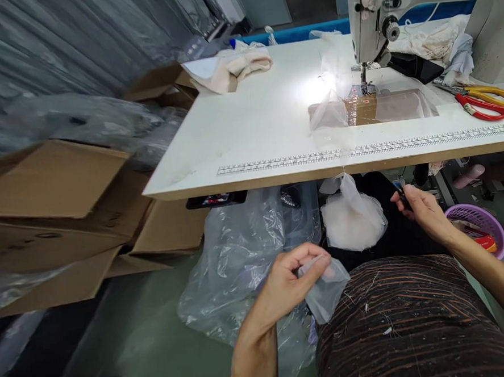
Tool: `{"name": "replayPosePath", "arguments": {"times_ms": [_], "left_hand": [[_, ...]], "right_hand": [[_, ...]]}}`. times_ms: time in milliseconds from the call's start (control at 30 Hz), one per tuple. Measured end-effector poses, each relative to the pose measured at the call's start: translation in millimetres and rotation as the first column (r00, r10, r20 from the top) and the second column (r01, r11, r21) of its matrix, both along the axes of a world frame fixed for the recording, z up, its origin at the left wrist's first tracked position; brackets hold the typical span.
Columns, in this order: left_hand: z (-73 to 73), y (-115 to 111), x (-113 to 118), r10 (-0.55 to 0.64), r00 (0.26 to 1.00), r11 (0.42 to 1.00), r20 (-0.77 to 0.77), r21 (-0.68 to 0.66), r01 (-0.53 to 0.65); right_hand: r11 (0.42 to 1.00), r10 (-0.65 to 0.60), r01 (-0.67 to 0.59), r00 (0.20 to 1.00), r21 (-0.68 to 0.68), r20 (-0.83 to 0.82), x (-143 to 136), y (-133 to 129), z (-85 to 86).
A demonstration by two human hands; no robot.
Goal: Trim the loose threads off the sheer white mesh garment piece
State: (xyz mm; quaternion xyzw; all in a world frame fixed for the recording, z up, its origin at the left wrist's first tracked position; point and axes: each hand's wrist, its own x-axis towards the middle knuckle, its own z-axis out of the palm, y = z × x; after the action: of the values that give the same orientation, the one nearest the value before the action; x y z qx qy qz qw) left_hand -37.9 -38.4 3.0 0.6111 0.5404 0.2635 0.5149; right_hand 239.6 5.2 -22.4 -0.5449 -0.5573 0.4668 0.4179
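Observation:
Low over my lap, my left hand (pixel 295 279) pinches a small piece of sheer white fabric (pixel 326 298) between thumb and fingers. My right hand (pixel 424 209) is closed around a small dark tool that looks like thread snips (pixel 401 195), held apart from the fabric. Between the hands, a bunch of sheer white fabric (pixel 354 225) lies on my dark-trousered legs. A thin strip of it rises to the table edge and seems to run on to the sheer fabric (pixel 331 112) beside the sewing machine's needle.
The sewing machine (pixel 364 28) stands on a white table (pixel 239 126) with a ruler strip (pixel 284 161) along its front. Red- and yellow-handled scissors (pixel 483 101) lie at right. Cardboard boxes (pixel 55 183) stand left, a plastic bag (pixel 239 252) below, a purple basket (pixel 500 236) right.

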Motion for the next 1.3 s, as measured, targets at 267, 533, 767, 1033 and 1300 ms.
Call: {"name": "replayPosePath", "arguments": {"times_ms": [267,533,767,1033,1300], "left_hand": [[-18.5,26.7,33.9,-0.161,0.976,0.985,0.144,-0.034,0.167],[-41.8,93.3,45.5,-0.034,0.960,0.971,0.280,-0.217,0.098],[-29.2,72.2,38.8,0.062,0.948,0.939,0.311,-0.342,0.050],[-9.5,48.1,49.9,0.191,0.892,0.922,0.409,-0.387,-0.020],[-1.4,34.0,46.5,0.130,0.937,0.991,0.325,-0.007,-0.135]], "right_hand": [[1.000,0.000,-0.001,0.995,0.008,0.099,-3.3,8.0,-32.0],[0.943,0.207,-0.229,0.972,-0.244,-0.113,-29.9,-4.3,-73.0],[0.978,0.202,-0.196,0.975,-0.074,0.088,-22.7,-20.3,-60.6],[0.981,0.191,-0.193,0.974,-0.004,-0.125,-31.6,-24.5,-21.4],[0.936,0.117,-0.235,0.910,-0.261,-0.399,-40.3,-13.3,0.2]]}}
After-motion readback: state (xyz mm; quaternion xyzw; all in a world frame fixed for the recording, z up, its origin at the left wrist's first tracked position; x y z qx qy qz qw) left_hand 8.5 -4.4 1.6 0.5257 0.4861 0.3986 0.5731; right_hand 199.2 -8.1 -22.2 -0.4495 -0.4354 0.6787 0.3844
